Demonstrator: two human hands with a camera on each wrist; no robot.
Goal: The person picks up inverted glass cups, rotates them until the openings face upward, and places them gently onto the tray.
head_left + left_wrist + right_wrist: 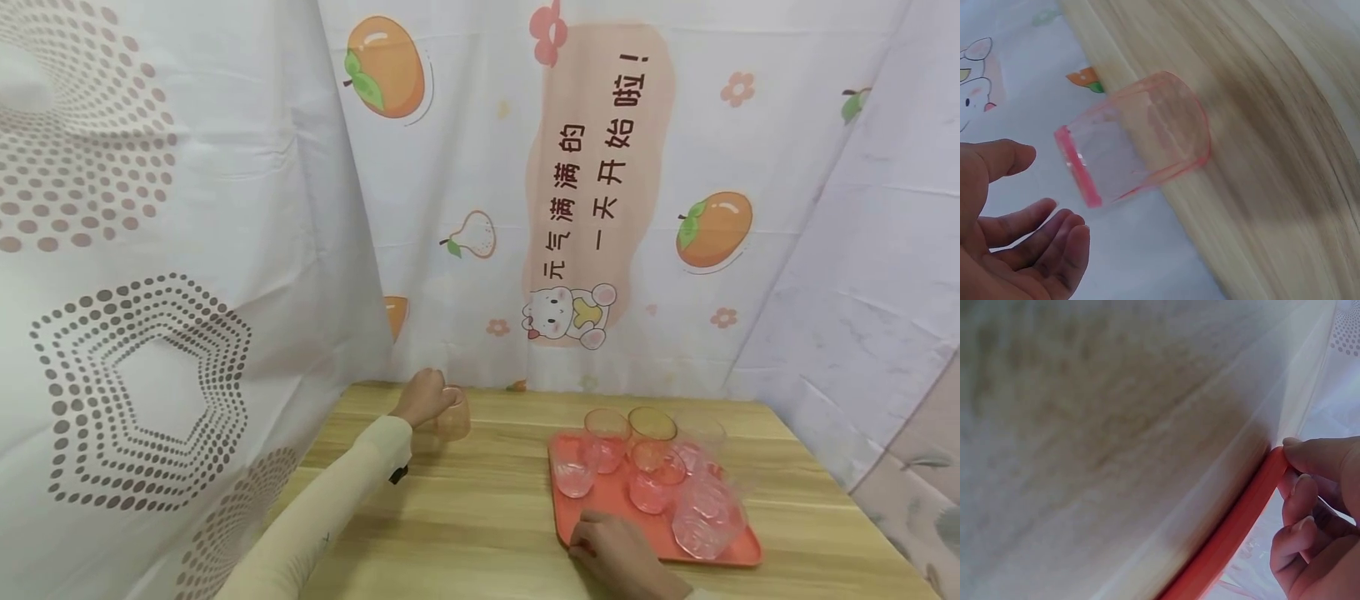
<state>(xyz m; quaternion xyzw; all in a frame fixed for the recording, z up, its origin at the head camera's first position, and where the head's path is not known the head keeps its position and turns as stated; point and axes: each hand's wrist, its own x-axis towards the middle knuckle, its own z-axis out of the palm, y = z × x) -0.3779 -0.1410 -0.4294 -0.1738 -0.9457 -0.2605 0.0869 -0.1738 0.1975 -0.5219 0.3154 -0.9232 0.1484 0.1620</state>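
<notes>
A clear pinkish cup (455, 423) stands mouth down at the back left of the table. My left hand (423, 398) is beside its top. In the left wrist view, the thumb and curved fingers of the left hand (1029, 231) are apart, with a gap to the thick pink base of the cup (1132, 140). At the front left corner of a red tray (611, 504), my right hand (615, 554) pinches the rim. The right wrist view shows the thumb of the right hand (1316, 500) on the end of the red tray edge (1229, 534).
Several see-through cups crowd the tray, among them a yellow-rimmed cup (652, 423), a pink cup (606, 433) and a faceted clear cup (705, 521). Printed cloth (465, 167) hangs behind the wooden table (465, 517), with another curtain (225, 208) along the left.
</notes>
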